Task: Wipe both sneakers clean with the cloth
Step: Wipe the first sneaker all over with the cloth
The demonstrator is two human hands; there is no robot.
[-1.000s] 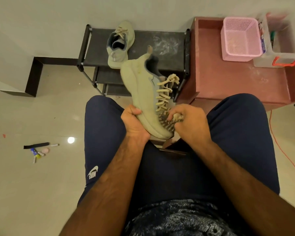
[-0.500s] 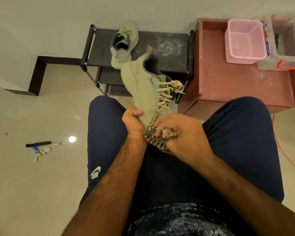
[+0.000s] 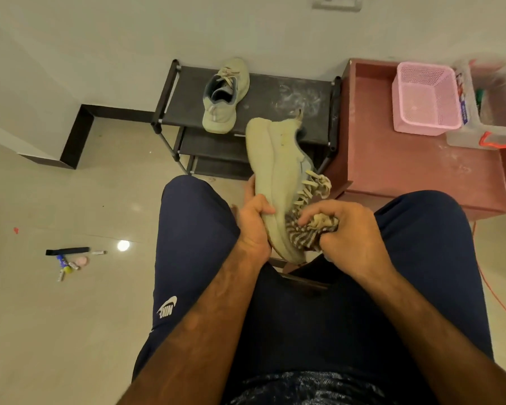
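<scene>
I log the left hand [image 3: 253,226] gripping the pale green knit sneaker [image 3: 278,176] by its sole over the lap [image 3: 289,317], right hand [image 3: 348,229] clutching the striped brown cloth [image 3: 304,233] against its toe; risks: cloth snagging the loose laces [image 3: 313,188] at 12 o'clock of it, or the grip slipping under rubbing.

Pale green sneaker [image 3: 278,176] tilts sideways, toe end gripped in the left hand [image 3: 253,226]. Striped cloth [image 3: 310,233], bunched in the right hand [image 3: 348,226], touches its toe. Second sneaker [image 3: 225,95] stands well beyond both hands.
</scene>
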